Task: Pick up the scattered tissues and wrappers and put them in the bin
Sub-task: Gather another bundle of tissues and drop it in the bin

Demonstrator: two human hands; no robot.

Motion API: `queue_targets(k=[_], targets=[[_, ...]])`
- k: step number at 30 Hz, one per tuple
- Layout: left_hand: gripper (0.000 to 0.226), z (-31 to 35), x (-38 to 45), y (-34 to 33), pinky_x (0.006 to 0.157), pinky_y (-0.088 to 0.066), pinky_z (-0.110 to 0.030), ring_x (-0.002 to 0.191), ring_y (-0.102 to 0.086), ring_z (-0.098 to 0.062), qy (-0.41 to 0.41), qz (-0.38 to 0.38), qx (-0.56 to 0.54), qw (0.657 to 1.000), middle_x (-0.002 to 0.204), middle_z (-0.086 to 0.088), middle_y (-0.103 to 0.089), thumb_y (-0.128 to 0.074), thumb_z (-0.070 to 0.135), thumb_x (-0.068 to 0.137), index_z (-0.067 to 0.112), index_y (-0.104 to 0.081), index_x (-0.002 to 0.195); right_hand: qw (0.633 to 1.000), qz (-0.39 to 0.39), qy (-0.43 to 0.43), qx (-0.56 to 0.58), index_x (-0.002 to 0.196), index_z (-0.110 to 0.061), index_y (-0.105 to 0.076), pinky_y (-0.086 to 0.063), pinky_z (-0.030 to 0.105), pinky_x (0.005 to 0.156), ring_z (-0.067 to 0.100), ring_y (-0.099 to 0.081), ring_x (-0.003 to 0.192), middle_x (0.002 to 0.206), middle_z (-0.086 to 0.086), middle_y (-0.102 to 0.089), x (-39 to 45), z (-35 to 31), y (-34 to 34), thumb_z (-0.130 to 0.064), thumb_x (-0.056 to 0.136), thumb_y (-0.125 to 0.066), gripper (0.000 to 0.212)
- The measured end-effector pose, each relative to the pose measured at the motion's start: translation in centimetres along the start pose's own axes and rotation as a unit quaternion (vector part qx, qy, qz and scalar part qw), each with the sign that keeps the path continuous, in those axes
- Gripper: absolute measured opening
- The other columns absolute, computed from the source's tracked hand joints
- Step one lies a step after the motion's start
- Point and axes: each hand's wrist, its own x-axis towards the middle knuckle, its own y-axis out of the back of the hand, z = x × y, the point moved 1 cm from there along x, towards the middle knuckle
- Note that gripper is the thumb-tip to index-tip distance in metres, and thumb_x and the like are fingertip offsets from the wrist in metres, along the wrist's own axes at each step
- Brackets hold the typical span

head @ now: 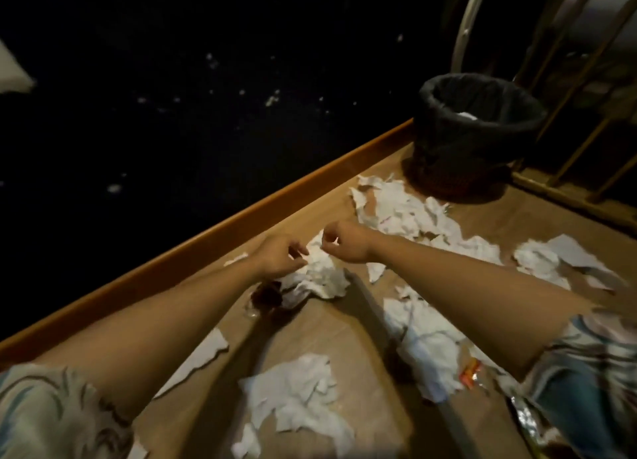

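Note:
Both my hands meet over a crumpled white tissue (322, 276) near the table's left edge. My left hand (279, 257) pinches its upper left side, and my right hand (344, 243) pinches its top corner with curled fingers. A dark wrapper (267, 296) lies just under the tissue. More white tissues lie scattered: a pile (400, 210) by the bin, one (427, 348) under my right forearm, one (296, 396) near me. A red and orange wrapper (470, 372) and a silver wrapper (527, 420) lie at the right. The black-lined bin (479, 131) stands at the far end.
The brown table (331, 331) has a raised orange rim (213, 234) along its left side, with dark speckled floor beyond. A metal chair frame (568, 79) stands behind and right of the bin.

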Motion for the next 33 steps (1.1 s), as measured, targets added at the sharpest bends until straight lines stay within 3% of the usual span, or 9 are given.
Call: queue_targets(k=[8,12,15,19,22,25,28,30,33], targets=[[0.023,-10.4,-11.6,-8.8,0.111,-0.030,-0.040,0.125,-0.040,-0.013,-0.030,0.158,0.011,0.987,0.126,0.009,-0.054,-0.056,0.019,0.090,0.031,-0.065,0.107,0.984,-0.118,0.092,-0.096,0.082,-0.019,-0.056,-0.043,0.028,0.067,0.015,-0.051,0.074,0.086,0.003,-0.056,-3.8,-4.5,-10.7,-0.039,0.096,-0.048,0.025],[0.023,-13.6,-16.4,-11.9,0.118,-0.014,-0.052,0.137,-0.033,-0.016,-0.008,0.211,0.046,0.976,0.137,0.006,-0.051,-0.057,0.022,0.088,0.036,-0.064,0.105,0.978,-0.107,0.125,-0.129,0.113,-0.021,-0.055,-0.038,0.030,0.083,0.014,-0.046,0.098,0.113,0.003,-0.052,-7.4,-4.2,-14.6,-0.069,0.087,-0.044,0.056],[0.031,-16.7,-18.0,-12.7,0.115,-0.001,-0.062,0.146,-0.019,-0.022,0.063,0.256,0.089,0.961,0.149,-0.001,-0.041,-0.048,0.044,0.085,0.035,-0.063,0.111,0.987,-0.062,0.055,-0.136,0.146,-0.029,-0.031,-0.013,0.054,0.116,0.024,-0.016,0.145,0.158,0.002,-0.020,-10.3,-4.5,-18.4,-0.093,0.070,-0.027,0.099],[0.056,-19.9,-17.5,-11.7,0.112,0.005,-0.067,0.150,0.006,-0.028,0.214,0.329,0.038,0.919,0.162,-0.002,-0.007,-0.053,0.068,0.080,0.038,-0.051,0.128,0.989,0.038,-0.139,-0.011,0.150,-0.041,-0.006,0.005,0.058,0.117,0.028,0.010,0.148,0.161,0.003,0.013,-12.3,-7.2,-23.9,-0.100,0.055,-0.028,0.115],[0.080,-22.4,-16.4,-11.1,0.114,-0.006,-0.067,0.148,0.014,-0.032,0.276,0.301,-0.029,0.912,0.163,-0.002,0.006,-0.052,0.081,0.071,0.039,-0.042,0.137,0.988,0.075,-0.138,-0.005,0.152,-0.041,-0.007,-0.003,0.064,0.115,0.034,0.002,0.148,0.162,0.008,0.008,-12.3,-9.4,-26.6,-0.102,0.051,-0.029,0.120],[0.057,-23.2,-15.7,-11.1,0.116,-0.020,-0.056,0.146,-0.014,-0.034,0.270,0.305,-0.030,0.913,0.159,-0.005,-0.020,-0.064,0.066,0.076,0.028,-0.057,0.118,0.989,0.114,-0.090,-0.011,0.147,-0.033,-0.035,-0.009,0.064,0.114,0.034,-0.011,0.147,0.161,0.012,-0.012,-12.0,-10.7,-28.2,-0.098,0.060,-0.037,0.109],[0.028,-22.0,-16.4,-11.7,0.095,-0.040,-0.035,0.117,-0.049,-0.031,0.209,0.343,-0.096,0.911,0.124,-0.012,-0.056,-0.069,0.030,0.084,0.010,-0.059,0.101,0.988,0.147,-0.038,-0.004,0.120,-0.021,-0.062,-0.021,0.056,0.116,0.031,-0.025,0.145,0.156,0.011,-0.030,-12.0,-10.9,-29.4,-0.075,0.081,-0.049,0.068],[0.017,-21.2,-17.5,-12.1,0.079,-0.044,-0.032,0.096,-0.056,-0.026,0.172,0.347,-0.125,0.914,0.101,-0.006,-0.059,-0.067,0.015,0.083,0.015,-0.056,0.095,0.987,0.156,-0.003,0.030,0.102,-0.011,-0.064,-0.030,0.054,0.112,0.030,-0.031,0.142,0.150,0.013,-0.041,-12.0,-10.4,-30.1,-0.047,0.086,-0.057,0.040],[0.031,-20.4,-19.0,-13.0,0.075,-0.050,-0.033,0.089,-0.060,-0.021,0.144,0.339,-0.180,0.912,0.100,-0.002,-0.061,-0.066,0.005,0.081,0.020,-0.054,0.105,0.989,0.140,0.014,0.043,0.102,-0.004,-0.065,-0.031,0.044,0.115,0.028,-0.037,0.138,0.140,0.015,-0.051,-12.0,-9.4,-30.8,-0.028,0.084,-0.057,0.031]])
